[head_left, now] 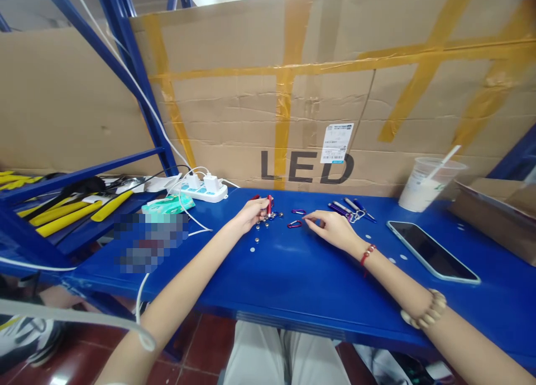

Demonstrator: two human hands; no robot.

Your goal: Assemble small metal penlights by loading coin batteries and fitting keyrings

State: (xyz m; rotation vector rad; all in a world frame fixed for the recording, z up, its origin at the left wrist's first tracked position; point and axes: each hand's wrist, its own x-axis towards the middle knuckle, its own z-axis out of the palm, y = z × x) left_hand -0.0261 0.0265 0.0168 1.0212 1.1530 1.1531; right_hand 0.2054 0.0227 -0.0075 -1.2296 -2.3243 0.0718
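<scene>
My left hand (252, 213) is closed around a small red metal tube (269, 206), which looks like a mini flashlight body and points upward. Several small round silver pieces (257, 240) lie on the blue table just below and beside that hand. My right hand (330, 227) rests low over the table, its index fingertip at the right end of a red carabiner (294, 224). Its fingers look slightly apart, with nothing visible between them. A blue-purple carabiner (298, 212) lies just behind the red one. Beyond my right hand is a group of blue, purple and silver tubes with clips (352, 209).
A phone (431, 251) and a plastic cup with a straw (429, 184) stand on the right, near an open cardboard box (498, 217). On the left are a white power strip (205, 189), cables and a green tissue pack (167, 207). A large carton (234, 128) walls the back.
</scene>
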